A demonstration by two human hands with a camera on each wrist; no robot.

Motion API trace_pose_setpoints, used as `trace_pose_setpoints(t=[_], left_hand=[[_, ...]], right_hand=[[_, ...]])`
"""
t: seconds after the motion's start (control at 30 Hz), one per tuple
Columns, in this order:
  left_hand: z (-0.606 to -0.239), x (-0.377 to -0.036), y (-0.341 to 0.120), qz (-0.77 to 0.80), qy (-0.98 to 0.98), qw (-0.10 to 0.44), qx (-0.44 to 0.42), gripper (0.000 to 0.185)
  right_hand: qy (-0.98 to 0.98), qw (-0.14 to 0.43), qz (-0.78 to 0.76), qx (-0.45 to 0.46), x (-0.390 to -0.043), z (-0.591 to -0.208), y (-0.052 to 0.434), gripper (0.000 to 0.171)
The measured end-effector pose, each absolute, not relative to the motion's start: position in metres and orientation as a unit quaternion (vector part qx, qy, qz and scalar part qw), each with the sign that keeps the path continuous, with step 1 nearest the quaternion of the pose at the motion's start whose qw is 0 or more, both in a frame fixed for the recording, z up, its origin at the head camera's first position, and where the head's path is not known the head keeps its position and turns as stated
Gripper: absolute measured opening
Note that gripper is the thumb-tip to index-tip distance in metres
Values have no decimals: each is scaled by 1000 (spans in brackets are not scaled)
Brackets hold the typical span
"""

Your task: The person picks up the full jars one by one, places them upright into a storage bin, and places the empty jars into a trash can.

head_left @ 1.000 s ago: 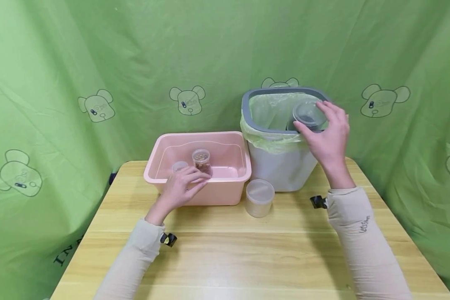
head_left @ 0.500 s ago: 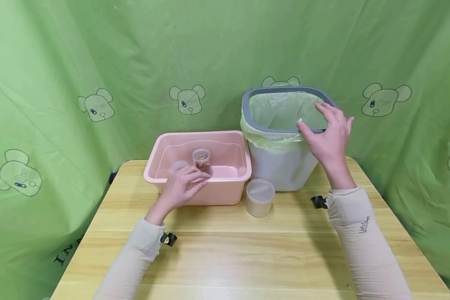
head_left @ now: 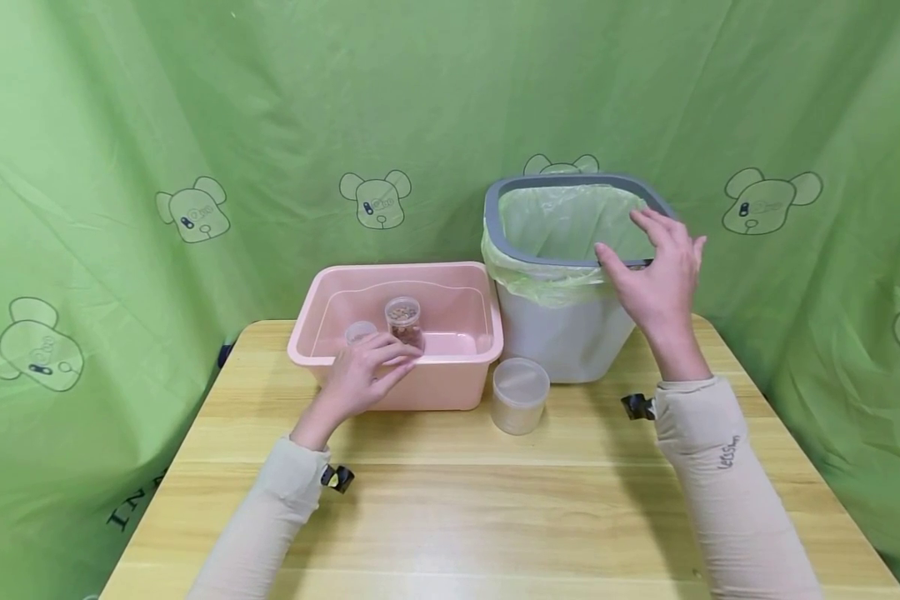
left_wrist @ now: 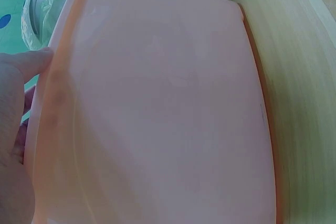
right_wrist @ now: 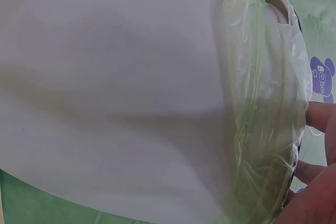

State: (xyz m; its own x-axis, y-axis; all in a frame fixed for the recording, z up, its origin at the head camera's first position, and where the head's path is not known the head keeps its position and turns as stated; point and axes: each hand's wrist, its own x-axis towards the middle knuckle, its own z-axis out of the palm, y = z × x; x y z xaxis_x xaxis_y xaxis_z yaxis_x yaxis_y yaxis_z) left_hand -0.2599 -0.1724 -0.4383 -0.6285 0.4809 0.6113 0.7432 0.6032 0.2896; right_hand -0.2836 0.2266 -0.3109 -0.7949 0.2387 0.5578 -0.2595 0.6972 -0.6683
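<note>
Hovering over grey-rimmed bin [head_left: 562, 333], relaxed right hand [head_left: 656, 279]

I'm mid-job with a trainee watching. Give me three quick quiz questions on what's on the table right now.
1. True or false: the right hand holds a container.
2. Which hand rests at the pink tub? A left, B right.
3. What lines the white bin?

Key:
1. False; its fingers are spread over the bin's rim, the grip empty.
2. A, the left hand, beside a filled jar.
3. A green bag.
</note>
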Motion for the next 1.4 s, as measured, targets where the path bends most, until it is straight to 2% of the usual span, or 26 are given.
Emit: trace_pose_setpoints(t=[0.53,0.77,1.1,1.2,1.4], left_hand=[[-437,-260,-172,-267,-860,246,-357,17],[-438,-260,-172,-267,-860,248,-358,17],[-437,-262,-171,-265,-859,248,-361,17],[-437,-261,-171,-264,-861,245,-360,18],[-439,-260,-172,-266,-860,246,-360,19]], right_hand=[[-848,357,390,33,-264,-309,223,61],[-828,390,390,104,-246,-323,216,54],[-811,400,366,221,-231,-366,206,45],[-820,373,362,239,-227,-379,202,48],[-875,218,358,244,-231,-413,198,58]])
